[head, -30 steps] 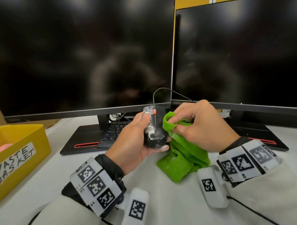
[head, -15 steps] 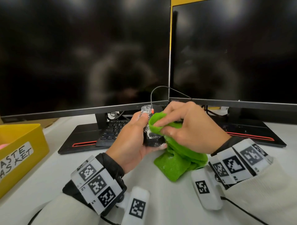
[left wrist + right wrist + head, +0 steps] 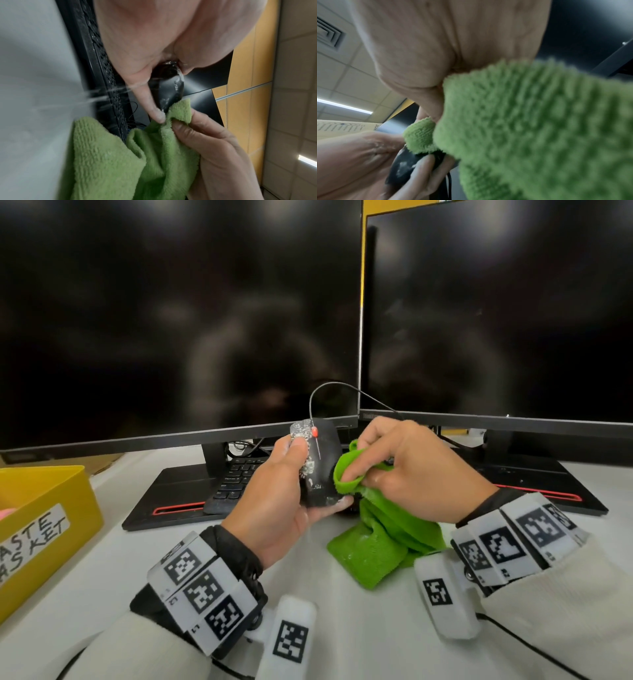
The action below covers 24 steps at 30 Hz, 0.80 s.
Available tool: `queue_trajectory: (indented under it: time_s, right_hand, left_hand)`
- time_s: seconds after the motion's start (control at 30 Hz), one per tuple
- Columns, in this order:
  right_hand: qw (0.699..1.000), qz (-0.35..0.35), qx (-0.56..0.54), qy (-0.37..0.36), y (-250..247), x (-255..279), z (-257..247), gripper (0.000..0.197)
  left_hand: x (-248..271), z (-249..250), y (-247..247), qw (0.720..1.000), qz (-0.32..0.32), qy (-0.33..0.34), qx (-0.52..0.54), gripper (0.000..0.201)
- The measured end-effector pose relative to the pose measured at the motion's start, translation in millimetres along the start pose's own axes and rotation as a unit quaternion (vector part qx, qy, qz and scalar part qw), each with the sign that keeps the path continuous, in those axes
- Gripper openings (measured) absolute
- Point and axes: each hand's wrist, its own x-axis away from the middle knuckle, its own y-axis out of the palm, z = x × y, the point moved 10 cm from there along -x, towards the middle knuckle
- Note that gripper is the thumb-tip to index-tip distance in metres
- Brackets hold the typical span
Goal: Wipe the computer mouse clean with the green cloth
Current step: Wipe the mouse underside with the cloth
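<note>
1. Starting at the left edge, a yellow plastic bin with a hand-lettered white label (image 3: 44, 518) sits on the white tabletop (image 3: 102, 570), well apart from the hands.
2. Next, the left hand (image 3: 274, 501) is curled round the black wired computer mouse (image 3: 320, 470), holding it nose-up above the table: thumb on its left side, fingertips under its lower end.
3. White speckled residue covers the mouse's upper left button and runs down the left flank; the lower end is smeared too. The right side looks darker and cleaner, so I judge the wiping about half done, with the left button, flank and tail left.
4. The fluffy green microfibre cloth (image 3: 380, 529) is pinched in the right hand (image 3: 414, 474), whose fingers press a fold of it against the mouse's right side; the rest hangs down and its lower part lies on the table.
5. Behind, a black keyboard (image 3: 236, 477) is tucked under the left black monitor (image 3: 178, 320), and a second black monitor (image 3: 496, 309) stands just beside it on the right.
6. Room to move: the thin black cable (image 3: 329, 388) loops up from the nose towards the screens, so turning the mouse is limited by its slack. The monitor bezels sit close behind the hands. Open tabletop lies in front and between the wrists.
</note>
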Motion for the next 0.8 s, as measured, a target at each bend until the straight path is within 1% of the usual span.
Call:
queue_trajectory:
  time_s: [0.07,0.17,0.23,0.33,0.4,0.53,0.67,0.73,0.8]
  right_hand:
    - [1.0,0.013,-0.016,-0.007,-1.8,-1.5,-4.3,0.036]
    - [0.999,-0.039,-0.003,-0.038,17.3,0.7,-18.6,0.034]
    - [0.997,-0.062,0.018,-0.03,21.0,2.6,-16.7,0.035]
    - [0.998,-0.048,0.037,-0.009,10.1,2.2,-9.9,0.038]
    - [0.998,-0.042,0.043,-0.016,10.1,1.7,-14.5,0.038]
    - [0.994,-0.082,0.052,-0.04,29.1,2.9,-26.4,0.036]
    - [0.994,-0.078,0.076,-0.007,15.7,1.8,-15.5,0.042]
    - [0.994,-0.071,0.077,-0.012,12.5,2.0,-18.1,0.042]
    - [0.994,-0.079,0.069,-0.029,19.8,3.1,-26.4,0.038]
  left_hand:
    - [-0.7,-2.0,1.6,1.0,-0.001,-0.001,-0.002,0.034]
    - [-1.9,-2.9,1.1,1.0,-0.004,-0.001,-0.014,0.034]
    - [-2.8,-2.1,-1.8,1.0,0.0,0.001,-0.01,0.035]
    - [-4.2,-1.0,-4.3,1.0,0.007,0.006,0.008,0.035]
    - [-5.6,-2.2,-4.3,1.0,0.011,0.005,0.009,0.034]
    - [-7.2,-4.5,-5.3,1.0,0.015,0.002,-0.001,0.034]
    - [-7.7,-4.3,-7.0,1.0,0.017,0.003,0.014,0.034]
    - [-8.2,-5.0,-6.9,1.0,0.016,0.006,0.012,0.034]
    - [-8.6,-6.3,-6.3,1.0,0.013,0.004,0.004,0.034]
